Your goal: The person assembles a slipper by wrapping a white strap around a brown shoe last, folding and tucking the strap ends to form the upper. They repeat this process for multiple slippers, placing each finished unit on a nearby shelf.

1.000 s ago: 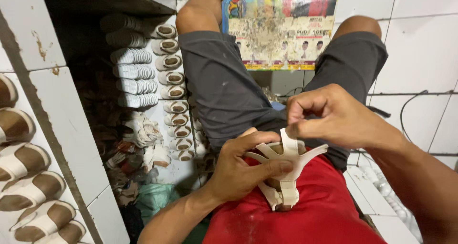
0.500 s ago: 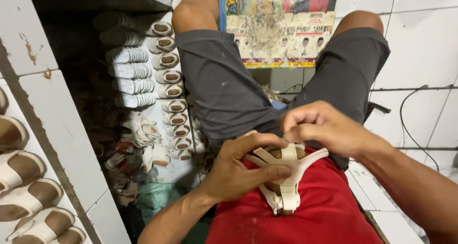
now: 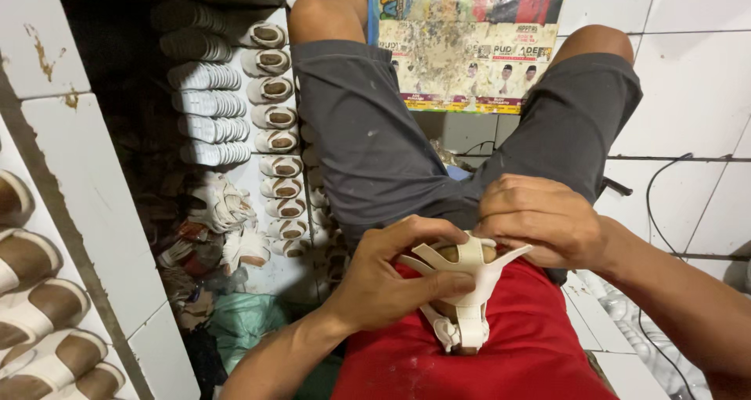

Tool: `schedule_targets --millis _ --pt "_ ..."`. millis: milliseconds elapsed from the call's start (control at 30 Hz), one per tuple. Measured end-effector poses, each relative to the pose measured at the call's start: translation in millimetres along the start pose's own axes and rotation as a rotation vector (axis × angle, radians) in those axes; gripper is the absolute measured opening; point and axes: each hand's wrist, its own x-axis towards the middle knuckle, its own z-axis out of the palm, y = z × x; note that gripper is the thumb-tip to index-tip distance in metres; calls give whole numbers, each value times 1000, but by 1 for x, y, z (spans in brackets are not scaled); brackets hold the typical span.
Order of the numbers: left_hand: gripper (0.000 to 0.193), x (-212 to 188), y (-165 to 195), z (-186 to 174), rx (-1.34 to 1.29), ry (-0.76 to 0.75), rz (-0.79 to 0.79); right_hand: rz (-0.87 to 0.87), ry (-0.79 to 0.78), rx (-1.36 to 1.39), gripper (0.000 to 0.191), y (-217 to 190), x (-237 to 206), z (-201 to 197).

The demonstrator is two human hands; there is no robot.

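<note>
I sit with my legs apart in grey shorts and a red shirt. My left hand [image 3: 391, 279] grips a small cream sandal [image 3: 461, 290] with white straps over my lap, its heel end pointing toward me. Fingers of my right hand [image 3: 540, 224] pinch the white straps at the sandal's far end, by the toe. The brown insole shows between the straps. Both hands touch the sandal and hide part of its sides.
A row of finished cream-and-brown sandals [image 3: 274, 118] and stacked white soles [image 3: 203, 95] lies on the floor at left. Loose white straps [image 3: 223, 208] sit below them. More sandals [image 3: 31, 322] fill a white shelf at the far left. A printed poster [image 3: 469, 40] lies between my knees.
My right hand has come down from above the straps and now presses them at the sandal's toe end. The sandal sits lower on my lap, its straps flatter.
</note>
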Motion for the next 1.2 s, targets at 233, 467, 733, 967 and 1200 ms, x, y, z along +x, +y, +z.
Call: schedule_targets --millis 233,467,733,967,1200 --pt "38 1 -4 2 37 9 49 152 12 193 18 -2 -13 4" --pt "46 -6 4 3 129 19 222 215 192 421 30 -23 -27 21" --pt "46 -21 -2 8 213 53 442 127 255 234 25 -46 -21 33" --pt "43 -36 4 -3 116 -69 249 71 187 164 25 -52 -17 37" --pt "43 -29 8 -2 133 -61 216 165 203 335 26 -47 -22 41"
